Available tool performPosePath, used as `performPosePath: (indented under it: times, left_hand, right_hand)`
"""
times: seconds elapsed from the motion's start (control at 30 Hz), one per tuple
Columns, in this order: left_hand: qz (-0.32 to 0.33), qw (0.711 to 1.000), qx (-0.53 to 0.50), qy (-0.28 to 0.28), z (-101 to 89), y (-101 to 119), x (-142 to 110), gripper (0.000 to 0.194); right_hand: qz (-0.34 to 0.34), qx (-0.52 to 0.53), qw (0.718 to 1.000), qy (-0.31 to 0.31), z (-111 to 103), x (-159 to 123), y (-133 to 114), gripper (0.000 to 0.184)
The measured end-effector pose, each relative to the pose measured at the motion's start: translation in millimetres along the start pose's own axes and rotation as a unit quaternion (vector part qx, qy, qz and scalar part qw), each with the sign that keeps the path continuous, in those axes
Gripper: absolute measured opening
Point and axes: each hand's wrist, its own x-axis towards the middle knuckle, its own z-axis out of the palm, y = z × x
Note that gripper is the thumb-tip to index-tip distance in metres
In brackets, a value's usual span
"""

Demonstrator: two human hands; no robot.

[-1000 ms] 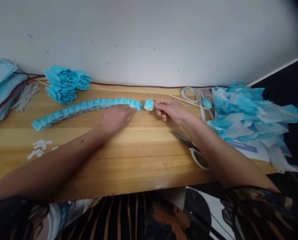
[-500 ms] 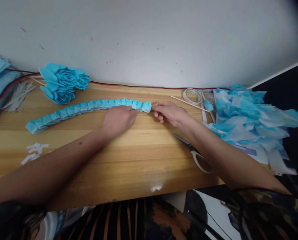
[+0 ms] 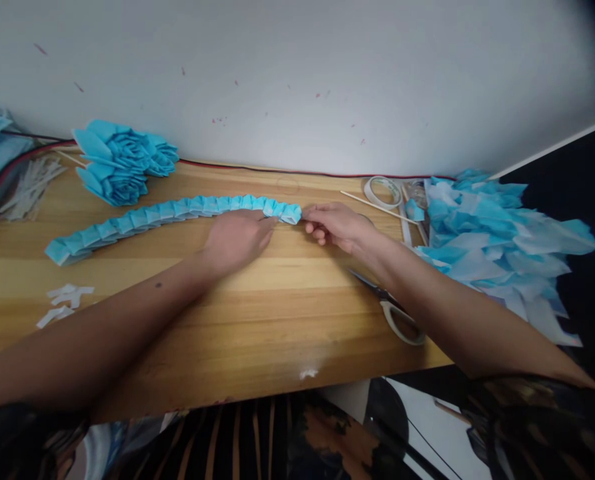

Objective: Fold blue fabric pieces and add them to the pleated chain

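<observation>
A long, curved strip of folded blue paper (image 3: 170,211) lies across the wooden table, made of overlapping pleated pieces. Near its right end, my left hand (image 3: 240,239) is closed, with thumb and fingertips pinching the strip's lower edge. My right hand (image 3: 334,223) is at the strip's right tip, its thumb and index finger pressed together at the end fold; the other fingers curl under. Exactly what the right fingertips grip is too small to make out. Below my right forearm rests a pair of scissors (image 3: 402,323) with pale handles and dark blades.
Blue paper flowers (image 3: 122,160) lie at the back left, by thin white strips (image 3: 32,190). White scraps (image 3: 70,295) are at left. A tape roll (image 3: 382,192), a thin stick (image 3: 372,205) and a heap of blue tissue pieces (image 3: 502,233) occupy the right. A cable (image 3: 257,169) runs along the wall.
Both hands keep nearly the same position at the strip's right end. The view has shifted slightly, so things at the left edge appear a little further left.
</observation>
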Motion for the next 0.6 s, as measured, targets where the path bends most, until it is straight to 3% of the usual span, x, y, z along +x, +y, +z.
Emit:
performPosePath:
  times: [0.37, 0.6]
  left_hand:
    - [-0.037, 0.999, 0.009, 0.018, -0.3, 4.0, -1.6, 0.043]
    - [-0.003, 0.999, 0.032, 0.013, 2.8, 4.5, -0.7, 0.042]
  right_hand:
    - [-0.009, -0.018, 1.000, 0.008, 1.7, 1.3, 2.1, 0.027]
    - [-0.010, -0.016, 1.000, 0.012, 2.4, 1.8, 2.1, 0.025]
